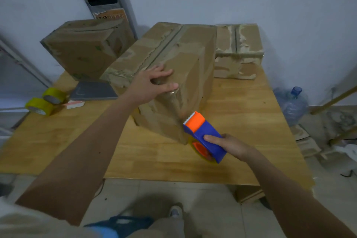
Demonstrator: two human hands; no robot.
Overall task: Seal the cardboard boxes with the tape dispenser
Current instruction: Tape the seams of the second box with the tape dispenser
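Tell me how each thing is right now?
Middle box: flaps shut, taped over its near edge.
Dispenser: held, blade by the box's side.
Left hand: flat on the box.
Right hand: gripping the dispenser.
Tape rolls: lying unused.
Bottle: capped.

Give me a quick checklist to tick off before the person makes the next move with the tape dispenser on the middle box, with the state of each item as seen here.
1. Box held steady: left hand rests flat on top of the middle box, near its front edge. Ok.
2. Dispenser grip: right hand holds the tape dispenser by its blue body. Ok.
3. Blade end at the box: the orange toothed end sits near the box's front face, low down. Ok.
4. Tape stuck to the front face: shiny strip visible there, blurred. Cannot tell.
5. Tape cut from the dispenser: cannot tell.
6. Room on the table to pull away: ok.
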